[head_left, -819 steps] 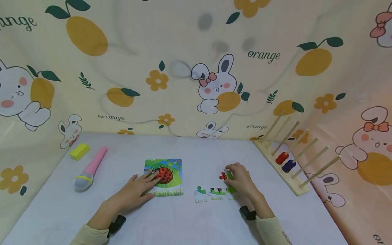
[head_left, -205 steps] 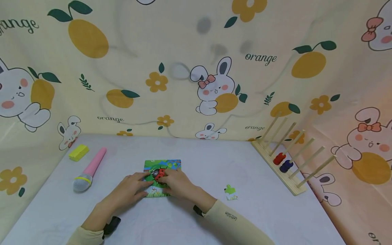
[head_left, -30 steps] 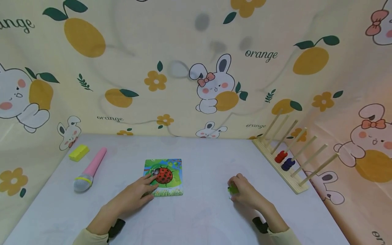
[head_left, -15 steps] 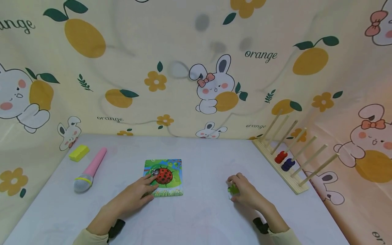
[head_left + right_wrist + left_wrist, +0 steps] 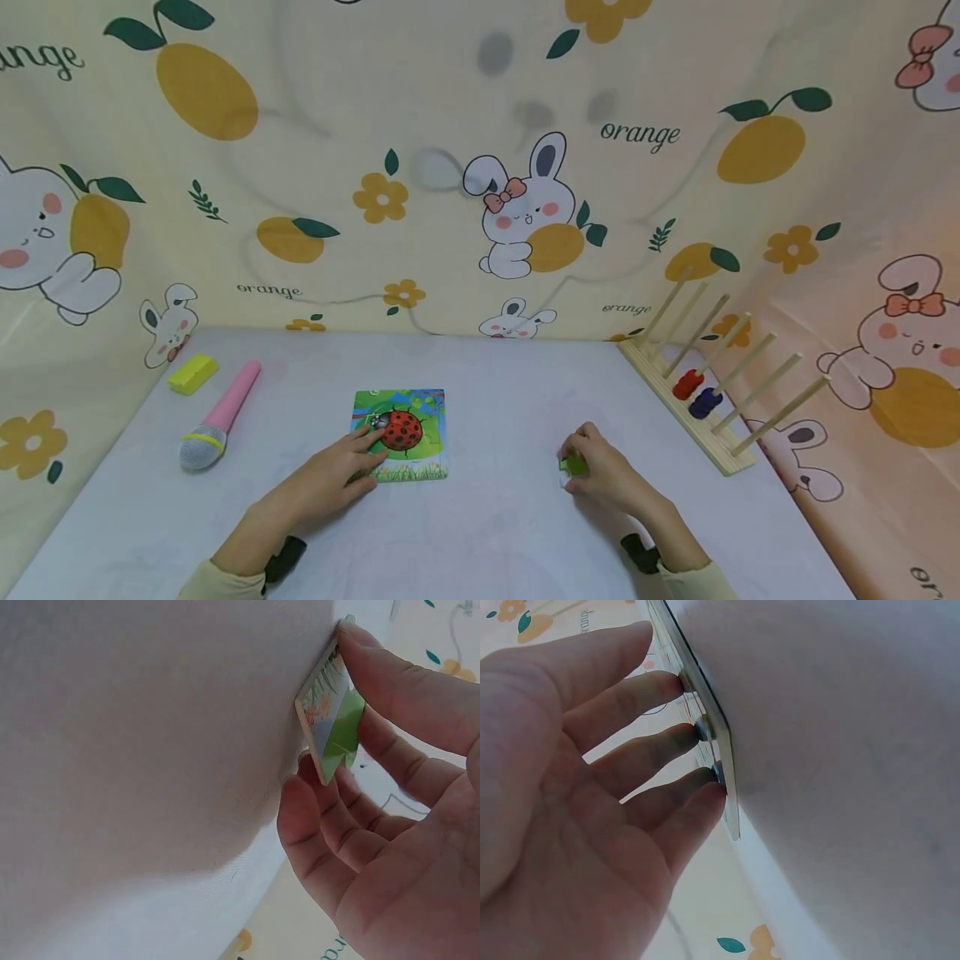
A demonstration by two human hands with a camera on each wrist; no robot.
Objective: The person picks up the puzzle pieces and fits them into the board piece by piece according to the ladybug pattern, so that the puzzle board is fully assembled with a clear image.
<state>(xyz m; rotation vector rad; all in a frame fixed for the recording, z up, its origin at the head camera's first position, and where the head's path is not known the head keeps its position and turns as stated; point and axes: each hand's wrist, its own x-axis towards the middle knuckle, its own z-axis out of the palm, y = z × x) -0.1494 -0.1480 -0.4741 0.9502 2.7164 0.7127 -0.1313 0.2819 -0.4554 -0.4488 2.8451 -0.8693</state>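
The ladybug jigsaw puzzle [image 5: 423, 462] lies flat on the white table, its picture showing a red, black-spotted beetle on green above a strip of grass. My left hand [image 5: 337, 471] rests on its left side with fingers extended; in the left wrist view the fingertips press on the face near the puzzle's edge [image 5: 731, 761]. To the right, my right hand [image 5: 607, 471] pinches a green and pale blue puzzle piece [image 5: 341, 727] between thumb and fingers. In the right wrist view the piece shows printed grass and a green tab; the head view has it partly hidden by the fingers.
A pink toy microphone [image 5: 232, 404] and a yellow block [image 5: 193, 374] lie at the left. On the right stands a wooden peg rack [image 5: 697, 417] with upright rods, carrying red beads [image 5: 688, 384] and blue beads [image 5: 706, 403]. A printed curtain [image 5: 420, 275] hangs behind the table.
Several loose pieces lay at the right earlier. Later my right hand worked on the puzzle, then moved right to the single loose piece, which it now pinches. During the last second both hands barely move.
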